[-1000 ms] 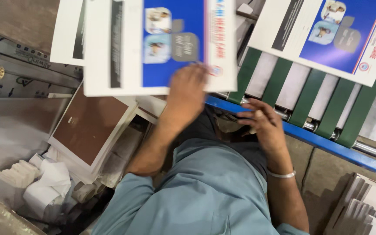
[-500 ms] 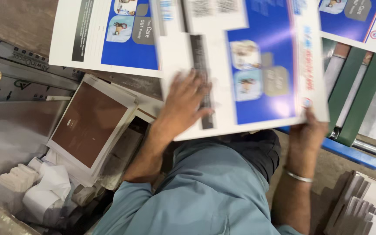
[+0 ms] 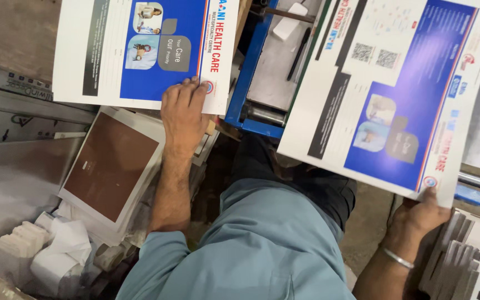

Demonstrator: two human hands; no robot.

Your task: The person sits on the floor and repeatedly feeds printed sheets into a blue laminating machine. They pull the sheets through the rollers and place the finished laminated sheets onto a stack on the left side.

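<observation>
The right hand [image 3: 420,214] pinches the near corner of a large printed sheet [image 3: 395,94], blue and white with small photographs, and holds it up by that one corner, fingers under and thumb hidden behind the paper edge. The sheet slopes up and away over a blue-framed machine bed [image 3: 251,72]. Held at a single corner, it could sag, crease at the pinch, or swing into the machine's roller [image 3: 262,115] just beside its left edge.

The left hand [image 3: 184,111] lies flat, fingers spread, on the near right corner of a second printed sheet [image 3: 140,50] that rests on a surface to the left; it presses rather than grips. That corner overhangs the edge beside the blue frame, so if the palm lifts, the sheet could slide off toward the brown-faced boards [image 3: 112,166] stacked below.

Crumpled white paper [image 3: 62,244] and loose stock crowd the floor by the person's left side, and a fan of grey card edges [image 3: 462,250] sits under the right wrist, which wears a metal bangle [image 3: 398,258]; a dropped sheet would land among these and may scuff.
</observation>
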